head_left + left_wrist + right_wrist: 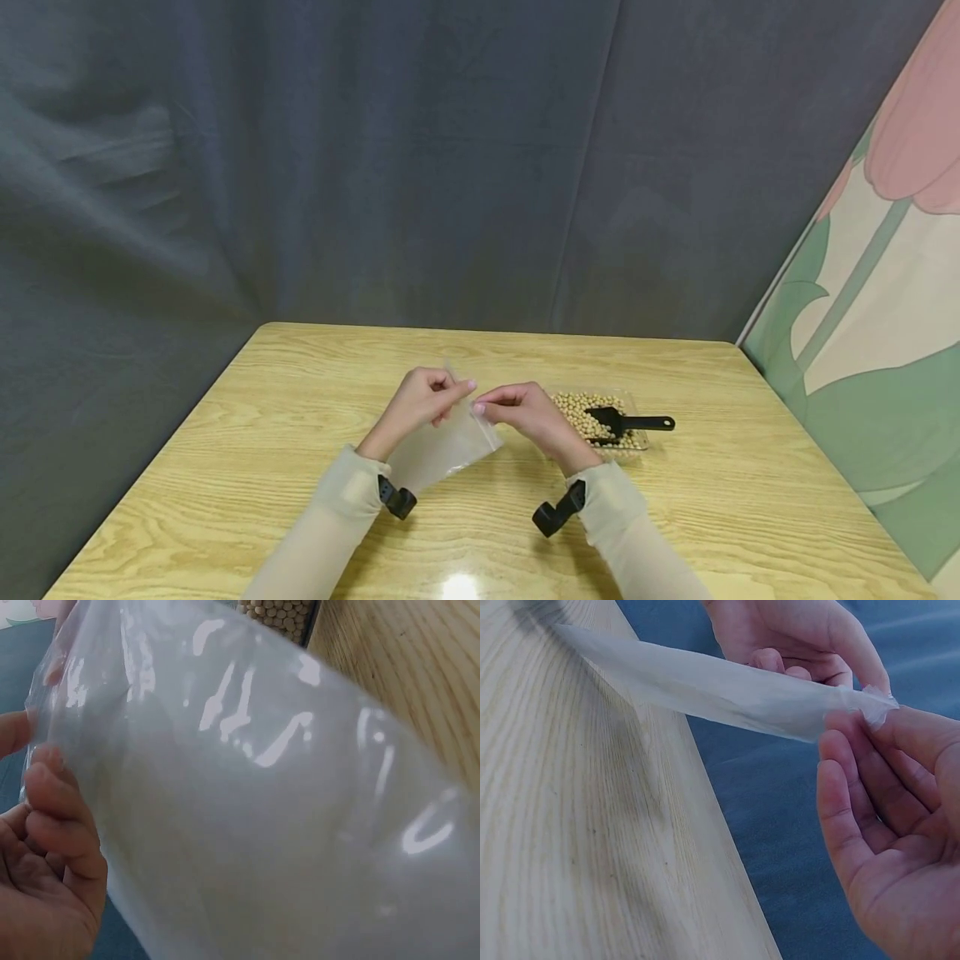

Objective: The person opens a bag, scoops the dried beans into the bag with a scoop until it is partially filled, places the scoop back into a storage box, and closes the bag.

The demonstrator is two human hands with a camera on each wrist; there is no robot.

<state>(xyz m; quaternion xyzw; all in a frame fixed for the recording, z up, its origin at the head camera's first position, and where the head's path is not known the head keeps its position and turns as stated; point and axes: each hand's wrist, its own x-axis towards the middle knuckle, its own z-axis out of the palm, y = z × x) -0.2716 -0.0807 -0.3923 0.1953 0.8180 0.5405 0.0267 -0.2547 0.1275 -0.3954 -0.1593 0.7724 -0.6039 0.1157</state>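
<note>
A clear plastic zip-lock bag (438, 454) hangs slanted over the table, its mouth edge up between the two hands. My left hand (427, 400) pinches that edge from the left, thumb stretched toward the other hand. From the right, my right hand (531, 417) grips the same edge between thumb and forefinger. The right wrist view shows the bag (705, 684) nearly edge-on, its corner crumpled at the right thumb. Seen from the left wrist, the bag (247, 795) looks flat, with nothing visible inside.
Just beyond the right hand stands a clear container (639, 446) of pale yellow beans (573, 406). A black scoop (618, 422) rests in the beans, its handle sticking out rightward. A dark curtain (420, 167) hangs behind the wooden table (300, 417).
</note>
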